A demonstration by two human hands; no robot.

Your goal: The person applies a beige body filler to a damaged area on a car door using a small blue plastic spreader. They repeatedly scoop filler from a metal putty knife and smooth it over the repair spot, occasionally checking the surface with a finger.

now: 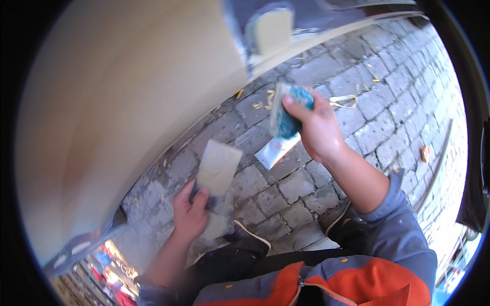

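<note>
Left hand pinches a flat tool low, likely freeing its top; right hand curls around a block.

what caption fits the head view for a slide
Left hand holds a pale flat tool, right hand a teal block, above paving.

The panel bounds the pavement along its left edge. Beside that edge, the left hand holds a scraper above the pavement. Further right, the right hand holds a block, with a packet just below it in view. A strip lies beyond the right wrist; a small piece lies near the pavement's right edge. Two shoes stand at its near edge.
</note>
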